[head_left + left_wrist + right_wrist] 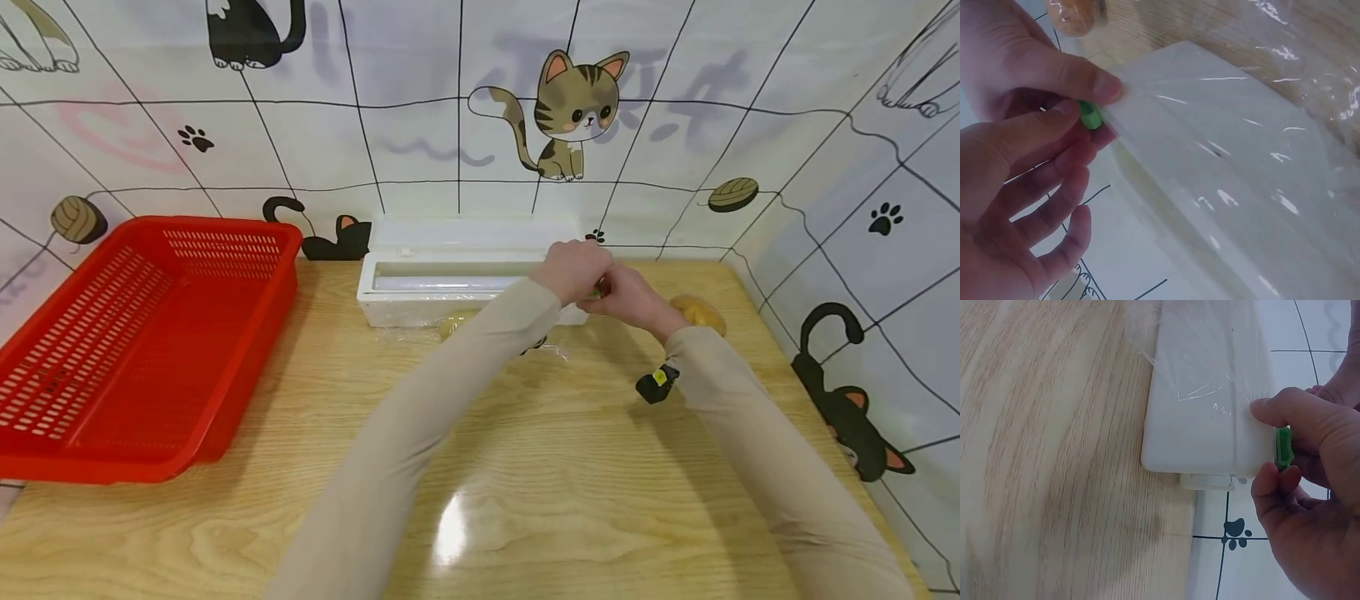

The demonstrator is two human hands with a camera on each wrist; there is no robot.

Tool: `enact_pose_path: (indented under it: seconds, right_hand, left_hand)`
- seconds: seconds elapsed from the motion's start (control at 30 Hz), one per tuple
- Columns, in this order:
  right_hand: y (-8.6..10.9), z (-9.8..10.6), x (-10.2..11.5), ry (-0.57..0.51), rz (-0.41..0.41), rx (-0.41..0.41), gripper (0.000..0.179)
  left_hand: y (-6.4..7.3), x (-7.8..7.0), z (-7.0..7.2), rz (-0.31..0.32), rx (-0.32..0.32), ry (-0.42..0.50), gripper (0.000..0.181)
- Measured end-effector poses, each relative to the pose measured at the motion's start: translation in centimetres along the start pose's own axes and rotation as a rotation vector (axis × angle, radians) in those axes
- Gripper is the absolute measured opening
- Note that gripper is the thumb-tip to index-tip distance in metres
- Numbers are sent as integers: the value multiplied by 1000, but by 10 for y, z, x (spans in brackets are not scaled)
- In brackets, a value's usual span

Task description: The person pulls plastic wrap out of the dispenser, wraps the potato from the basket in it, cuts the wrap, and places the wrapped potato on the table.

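Note:
A long white cling film box (480, 310) lies at the back of the table, lid raised, with its film roll (450, 283) showing inside. Clear cling film (1285, 187) drapes over its front. At the right end, my left hand (573, 271) pinches a small green slide cutter (1090, 115) between thumb and finger, the other fingers loosely bent. My right hand (633, 293) grips that same end: its thumb presses the film on the front wall, and its fingers curl behind the rim beside the cutter. A yellowish thing (453, 323) sits under film before the box, partly hidden by the left sleeve.
A red plastic basket (258, 367) stands on the left of the wooden table (540, 500). Behind the right wrist lies a yellow-brown, potato-like thing (699, 313). A cat-patterned wall covering (420, 142) rises right behind the box and along the right side.

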State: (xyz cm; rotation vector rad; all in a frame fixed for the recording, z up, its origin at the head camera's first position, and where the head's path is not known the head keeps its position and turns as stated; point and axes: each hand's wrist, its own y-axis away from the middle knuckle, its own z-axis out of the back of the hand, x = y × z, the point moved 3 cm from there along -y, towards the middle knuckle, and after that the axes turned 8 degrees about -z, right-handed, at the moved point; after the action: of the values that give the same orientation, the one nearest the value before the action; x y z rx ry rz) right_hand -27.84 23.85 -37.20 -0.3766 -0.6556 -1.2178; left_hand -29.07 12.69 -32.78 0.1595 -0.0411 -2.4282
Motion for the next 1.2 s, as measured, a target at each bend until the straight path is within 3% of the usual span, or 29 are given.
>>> enact_pose_path:
  seconds: [0.23, 0.47, 0.83, 1.0, 1.2]
  right_hand:
    - [-6, -1, 2, -7, 2, 38, 24]
    - [-11, -5, 9, 11, -7, 69, 20]
    - [-12, -10, 16, 48, 5, 94, 18]
    - [-16, -8, 16, 57, -2, 78, 21]
    - [-15, 0, 10, 94, -38, 67, 24]
  left_hand:
    - [4, 5, -5, 19, -17, 26, 23]
    - [10, 13, -9, 52, 31, 6, 22]
    - [16, 20, -13, 53, 106, -10, 30]
    - [31, 36, -6, 83, 146, -90, 26]
    - [70, 72, 6, 104, 256, -88, 30]
